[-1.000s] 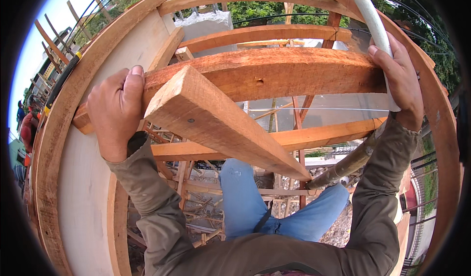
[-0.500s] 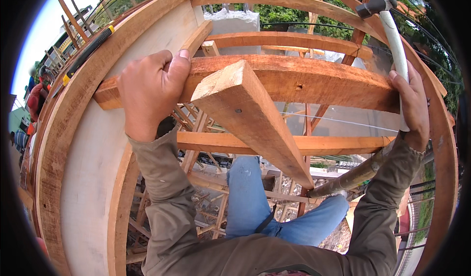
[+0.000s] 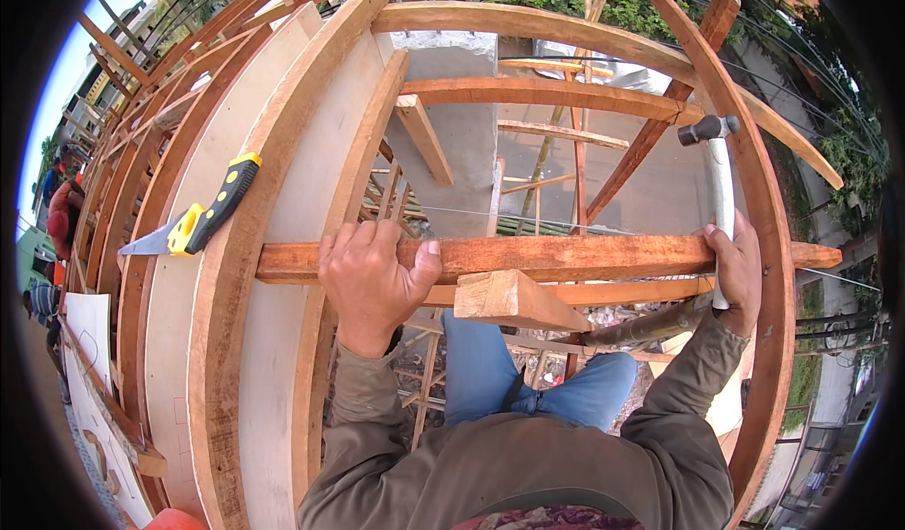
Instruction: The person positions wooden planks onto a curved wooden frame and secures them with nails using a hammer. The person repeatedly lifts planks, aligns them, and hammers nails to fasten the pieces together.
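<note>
A reddish squared timber [image 3: 566, 258] lies across in front of me, its left end over the pale formwork panel [image 3: 273, 341]. My left hand [image 3: 377, 280] is closed over it near that end, with the thumb along its near side. In my right hand [image 3: 740, 271] is a hammer [image 3: 722, 176], held by its pale handle with the dark head up. This hand is against the timber toward its right end. Between the hands, a wooden post [image 3: 509, 299] shows its sawn end close to the timber's near side; whether they touch I cannot tell.
A handsaw [image 3: 222, 205] with a black and yellow handle lies on the formwork at left. A curved-looking long beam [image 3: 768, 275] runs down the right side. Crosspieces [image 3: 547, 96] span beyond, by a concrete column [image 3: 452, 87]. A thin string [image 3: 509, 217] stretches across; below are scaffold poles and ground.
The view has shifted, showing more of the formwork and saw at left. The timber and both hands now appear lower, farther from the far crosspiece. Both hands keep their hold.
</note>
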Demonstrator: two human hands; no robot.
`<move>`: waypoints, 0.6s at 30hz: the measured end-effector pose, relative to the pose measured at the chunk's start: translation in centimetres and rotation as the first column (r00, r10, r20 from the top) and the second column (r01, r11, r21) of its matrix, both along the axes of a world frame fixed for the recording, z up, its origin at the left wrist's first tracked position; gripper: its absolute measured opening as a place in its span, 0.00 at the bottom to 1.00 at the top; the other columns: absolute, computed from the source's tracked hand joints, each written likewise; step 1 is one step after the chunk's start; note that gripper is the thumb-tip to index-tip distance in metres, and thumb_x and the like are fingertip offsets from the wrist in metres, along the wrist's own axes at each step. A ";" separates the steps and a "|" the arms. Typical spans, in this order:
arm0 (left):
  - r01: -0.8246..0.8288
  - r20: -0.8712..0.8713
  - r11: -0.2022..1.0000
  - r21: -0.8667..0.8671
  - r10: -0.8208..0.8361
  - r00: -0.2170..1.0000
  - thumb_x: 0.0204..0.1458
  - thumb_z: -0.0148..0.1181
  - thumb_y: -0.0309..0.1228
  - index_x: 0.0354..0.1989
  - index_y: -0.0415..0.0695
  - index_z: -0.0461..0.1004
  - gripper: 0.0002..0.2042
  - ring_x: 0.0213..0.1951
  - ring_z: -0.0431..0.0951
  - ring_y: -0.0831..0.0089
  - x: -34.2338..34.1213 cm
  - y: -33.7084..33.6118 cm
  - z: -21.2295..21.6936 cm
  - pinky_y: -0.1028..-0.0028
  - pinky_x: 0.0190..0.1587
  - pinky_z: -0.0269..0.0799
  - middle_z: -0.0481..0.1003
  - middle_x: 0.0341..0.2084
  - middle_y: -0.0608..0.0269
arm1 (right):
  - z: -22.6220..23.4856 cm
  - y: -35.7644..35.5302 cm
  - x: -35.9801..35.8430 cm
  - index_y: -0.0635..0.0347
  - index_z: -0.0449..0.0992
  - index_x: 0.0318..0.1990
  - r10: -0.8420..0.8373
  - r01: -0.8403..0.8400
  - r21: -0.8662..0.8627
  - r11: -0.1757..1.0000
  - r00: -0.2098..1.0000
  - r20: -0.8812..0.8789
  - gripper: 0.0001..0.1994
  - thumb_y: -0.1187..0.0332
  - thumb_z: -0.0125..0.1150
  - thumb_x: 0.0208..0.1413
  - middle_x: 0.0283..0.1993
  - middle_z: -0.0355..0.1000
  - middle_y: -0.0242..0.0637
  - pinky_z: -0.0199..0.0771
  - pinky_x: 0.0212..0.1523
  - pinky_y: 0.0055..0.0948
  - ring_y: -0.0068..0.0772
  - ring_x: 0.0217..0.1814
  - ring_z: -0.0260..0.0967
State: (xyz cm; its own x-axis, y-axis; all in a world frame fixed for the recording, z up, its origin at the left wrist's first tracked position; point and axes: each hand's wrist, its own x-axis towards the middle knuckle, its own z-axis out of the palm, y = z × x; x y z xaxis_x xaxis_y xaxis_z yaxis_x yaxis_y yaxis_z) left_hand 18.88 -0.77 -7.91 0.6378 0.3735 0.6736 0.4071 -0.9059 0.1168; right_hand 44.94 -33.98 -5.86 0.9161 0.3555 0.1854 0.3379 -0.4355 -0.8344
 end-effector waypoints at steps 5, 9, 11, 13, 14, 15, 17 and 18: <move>-0.008 -0.024 0.999 -0.042 0.007 1.000 0.50 0.60 0.53 0.19 0.47 0.68 0.22 0.25 0.68 0.60 -0.3 0.1 0.1 0.60 0.31 0.61 0.65 0.17 0.62 | 4.6 4.7 0.1 0.66 0.72 0.39 0.084 -0.082 0.024 0.996 0.990 -0.113 0.08 0.70 0.57 0.56 0.32 0.76 0.39 0.69 0.42 0.29 0.27 0.39 0.74; 0.006 -0.028 0.994 -0.110 -0.009 1.000 0.49 0.61 0.55 0.18 0.47 0.67 0.24 0.26 0.67 0.61 -0.1 0.1 0.3 0.61 0.33 0.61 0.65 0.18 0.62 | 8.9 15.7 1.7 0.64 0.73 0.45 0.280 -0.239 0.209 0.948 0.940 -0.197 0.14 0.61 0.60 0.66 0.29 0.73 0.32 0.71 0.39 0.27 0.23 0.35 0.73; 0.003 -0.027 0.988 -0.152 -0.007 1.000 0.48 0.63 0.54 0.17 0.47 0.67 0.23 0.26 0.67 0.61 -0.1 0.1 1.0 0.61 0.34 0.61 0.65 0.18 0.62 | 8.4 22.0 4.1 0.65 0.70 0.50 0.391 -0.391 0.034 0.920 0.905 -0.165 0.19 0.56 0.58 0.67 0.32 0.72 0.38 0.75 0.42 0.37 0.31 0.38 0.75; -0.008 -0.031 0.983 -0.181 0.003 1.000 0.47 0.65 0.53 0.17 0.47 0.67 0.23 0.27 0.67 0.61 -0.1 -0.2 1.7 0.61 0.34 0.61 0.65 0.18 0.62 | 7.9 28.8 5.5 0.66 0.68 0.56 0.448 -0.450 -0.056 0.891 0.893 -0.052 0.22 0.54 0.54 0.68 0.38 0.75 0.47 0.75 0.49 0.45 0.44 0.44 0.77; -0.020 -0.040 0.982 -0.186 0.013 0.999 0.47 0.66 0.52 0.18 0.47 0.67 0.22 0.27 0.67 0.61 -0.1 -0.1 1.9 0.61 0.34 0.61 0.65 0.18 0.62 | 8.2 32.0 5.6 0.65 0.66 0.61 0.478 -0.478 -0.042 0.877 0.878 -0.003 0.24 0.54 0.52 0.69 0.41 0.76 0.52 0.74 0.52 0.48 0.50 0.47 0.77; -0.024 -0.051 0.981 -0.193 0.015 0.999 0.46 0.66 0.52 0.18 0.47 0.67 0.22 0.27 0.67 0.61 -0.2 -0.1 2.0 0.61 0.34 0.61 0.65 0.18 0.61 | 8.6 35.1 5.8 0.63 0.64 0.65 0.502 -0.501 -0.033 0.865 0.863 0.047 0.26 0.54 0.51 0.69 0.45 0.77 0.57 0.73 0.55 0.50 0.57 0.51 0.77; -0.025 -0.066 0.979 -0.204 0.011 0.998 0.45 0.67 0.51 0.18 0.47 0.68 0.22 0.27 0.67 0.61 -0.1 -0.1 2.0 0.61 0.34 0.61 0.65 0.18 0.61 | 8.4 40.7 7.0 0.57 0.58 0.72 0.481 -0.495 -0.022 0.868 0.832 0.276 0.28 0.55 0.49 0.70 0.44 0.76 0.55 0.72 0.45 0.47 0.53 0.45 0.76; -0.015 -0.073 0.978 -0.207 0.000 0.997 0.45 0.67 0.51 0.18 0.48 0.68 0.21 0.27 0.67 0.61 0.3 -0.1 2.0 0.61 0.34 0.61 0.66 0.18 0.61 | 6.5 43.7 8.6 0.54 0.55 0.74 0.415 -0.450 -0.020 0.893 0.804 0.426 0.29 0.56 0.48 0.70 0.39 0.75 0.50 0.73 0.33 0.42 0.45 0.37 0.75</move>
